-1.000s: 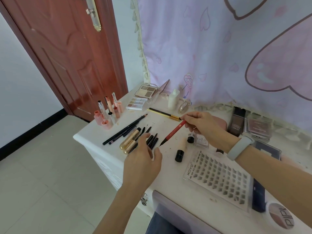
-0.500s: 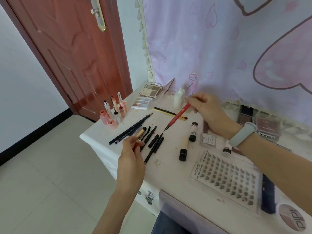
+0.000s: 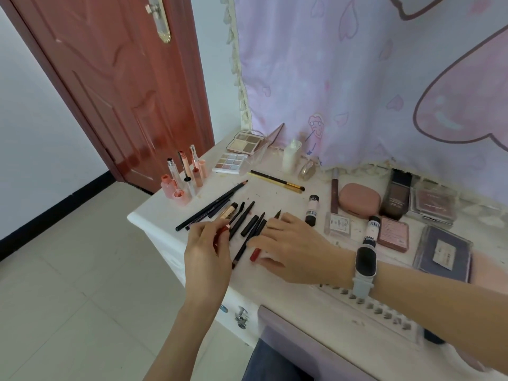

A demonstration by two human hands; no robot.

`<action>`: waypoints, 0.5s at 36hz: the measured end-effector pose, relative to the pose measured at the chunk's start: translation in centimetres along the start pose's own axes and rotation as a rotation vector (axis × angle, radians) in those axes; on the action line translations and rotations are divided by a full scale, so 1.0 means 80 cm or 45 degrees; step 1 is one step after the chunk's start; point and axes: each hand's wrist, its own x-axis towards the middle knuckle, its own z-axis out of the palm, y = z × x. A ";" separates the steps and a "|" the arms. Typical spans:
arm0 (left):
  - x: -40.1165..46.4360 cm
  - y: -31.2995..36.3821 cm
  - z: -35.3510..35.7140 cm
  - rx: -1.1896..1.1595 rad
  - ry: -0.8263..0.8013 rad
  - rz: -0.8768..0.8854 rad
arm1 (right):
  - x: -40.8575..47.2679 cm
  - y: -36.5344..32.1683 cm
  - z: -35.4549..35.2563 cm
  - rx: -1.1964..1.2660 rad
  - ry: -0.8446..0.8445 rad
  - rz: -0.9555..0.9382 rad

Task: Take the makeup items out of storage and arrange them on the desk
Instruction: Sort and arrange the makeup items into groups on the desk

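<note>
A row of black pencils and pens (image 3: 248, 225) lies on the white desk (image 3: 277, 196), with a gold tube (image 3: 228, 210) among them. My right hand (image 3: 291, 248) rests flat over a red liner pen (image 3: 255, 254) just right of that row. The pen's dark tip pokes out beyond my fingers and its red end shows under my thumb. My left hand (image 3: 209, 251) hovers over the near end of the row and pinches a small red piece (image 3: 224, 230), possibly a cap.
Pink lip glosses (image 3: 181, 182) stand at the desk's left corner. Two palettes (image 3: 239, 152), a white bottle (image 3: 292, 155), a gold brush (image 3: 277, 182), a pink compact (image 3: 360, 200), two small tubes (image 3: 312, 210), blush boxes (image 3: 393, 234) and a lash tray (image 3: 371, 306) fill the rest.
My right hand brought the red pen down from the back of the desk and laid it beside the black pencils. My left hand stayed at the near end of the row.
</note>
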 end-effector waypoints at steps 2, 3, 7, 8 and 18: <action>-0.001 0.002 0.001 -0.015 -0.039 -0.001 | -0.003 0.009 -0.007 0.174 0.033 0.146; -0.002 0.005 0.003 -0.029 -0.062 0.005 | -0.005 0.017 -0.010 0.222 0.095 0.215; -0.009 0.020 0.018 -0.001 -0.155 0.116 | -0.019 0.051 -0.018 0.206 0.244 0.394; -0.011 0.023 0.023 0.071 -0.152 0.190 | -0.023 0.059 -0.018 0.169 0.191 0.399; -0.013 0.029 0.056 0.568 -0.066 0.395 | -0.034 0.071 -0.006 -0.141 -0.090 0.186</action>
